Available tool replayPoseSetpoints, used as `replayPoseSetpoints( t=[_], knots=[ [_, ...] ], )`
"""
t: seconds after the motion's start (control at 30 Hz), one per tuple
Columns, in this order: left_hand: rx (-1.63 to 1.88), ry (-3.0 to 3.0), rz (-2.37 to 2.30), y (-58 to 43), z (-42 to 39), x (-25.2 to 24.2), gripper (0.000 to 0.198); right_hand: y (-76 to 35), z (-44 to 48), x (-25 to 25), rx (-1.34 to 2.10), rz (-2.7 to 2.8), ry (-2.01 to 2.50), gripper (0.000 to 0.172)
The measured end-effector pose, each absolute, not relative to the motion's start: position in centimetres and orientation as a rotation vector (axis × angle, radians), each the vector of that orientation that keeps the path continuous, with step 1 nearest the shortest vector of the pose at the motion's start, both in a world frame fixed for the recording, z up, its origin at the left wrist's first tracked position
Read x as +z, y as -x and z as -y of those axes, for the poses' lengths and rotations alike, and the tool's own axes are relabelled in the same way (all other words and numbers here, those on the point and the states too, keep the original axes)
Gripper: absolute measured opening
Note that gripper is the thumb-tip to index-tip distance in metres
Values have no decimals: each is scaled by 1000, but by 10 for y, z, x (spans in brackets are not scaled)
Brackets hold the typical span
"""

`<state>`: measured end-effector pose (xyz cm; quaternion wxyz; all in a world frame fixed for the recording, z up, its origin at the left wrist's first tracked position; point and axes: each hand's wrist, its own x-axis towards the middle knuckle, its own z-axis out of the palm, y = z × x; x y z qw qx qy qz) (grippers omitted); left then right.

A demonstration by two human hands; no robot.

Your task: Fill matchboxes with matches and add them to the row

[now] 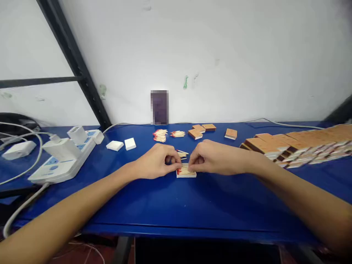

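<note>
A small white matchbox tray (186, 176) lies on the blue table with matches (183, 171) in it, their red heads to the left. My left hand (161, 161) is curled, with thumb and fingertips closed at the red heads. At the opposite end, my right hand (210, 157) has its fingers pinched together on the pale sticks. My fingers partly cover the tray's contents. Just behind it, between my hands, lie a few loose matches (182, 152). Farther back are two match piles, a larger one (160, 135) and a smaller one (178, 134).
Two white trays (130, 143) lie left of the piles. Several orange-brown matchboxes (195, 134) sit behind my right hand, one (231, 134) apart. Stacked matchboxes (299, 143) fill the right side. A power strip (66, 161) with chargers and cables occupies the left. A pixelated dark rectangle (160, 107) stands by the wall.
</note>
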<state>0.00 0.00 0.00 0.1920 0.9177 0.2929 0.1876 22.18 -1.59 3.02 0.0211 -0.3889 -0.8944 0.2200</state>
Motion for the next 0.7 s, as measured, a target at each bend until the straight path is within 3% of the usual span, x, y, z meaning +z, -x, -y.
replayPoseSetpoints(
  t=[0.13,0.37,0.57,0.7],
  knots=[
    [525,-2572,-811,-1,1,0,8,-223,17,31,657,2803,1181,32],
    [426,-2556,-797,-2,5,2,18,-220,18,33,798,2702,1197,16],
    [396,-2758,-707,6,9,5,19,-217,20,33,808,2717,1167,24],
    [379,-2926,-634,8,10,5,31,-217,22,33,752,2746,1115,22]
  ],
)
